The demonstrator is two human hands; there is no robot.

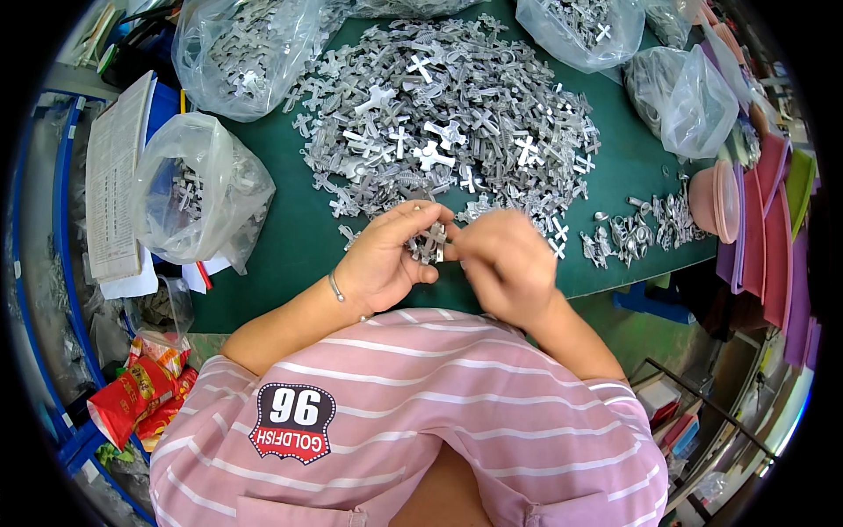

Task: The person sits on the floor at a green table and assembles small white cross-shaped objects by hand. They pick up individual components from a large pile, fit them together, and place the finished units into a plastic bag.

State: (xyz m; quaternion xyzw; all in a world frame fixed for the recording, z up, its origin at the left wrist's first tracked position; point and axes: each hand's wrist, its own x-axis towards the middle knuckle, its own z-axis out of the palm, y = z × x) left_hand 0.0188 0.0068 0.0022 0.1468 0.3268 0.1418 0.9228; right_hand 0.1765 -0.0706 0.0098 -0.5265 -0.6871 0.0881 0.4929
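Several small silvery cross pendants (428,244) rest in the curled fingers of my left hand (386,255), which is held over the table's near edge. Close beside it, my right hand (505,263) is closed, its fingertips bent in toward those pieces. Motion smears the right hand a little, and whatever its fingers pinch is hidden. Just beyond both hands spreads a large heap of silver metal crosses (448,132), lying loose at many angles on the green tabletop (285,176).
Clear plastic bags of metal pieces stand at left (202,193), far left (246,61) and far right (584,31). Small metal fittings (632,233) lie right, beside a pink tub (716,200). Printed sheets (114,176) lie left; red packets (136,400) sit below table level.
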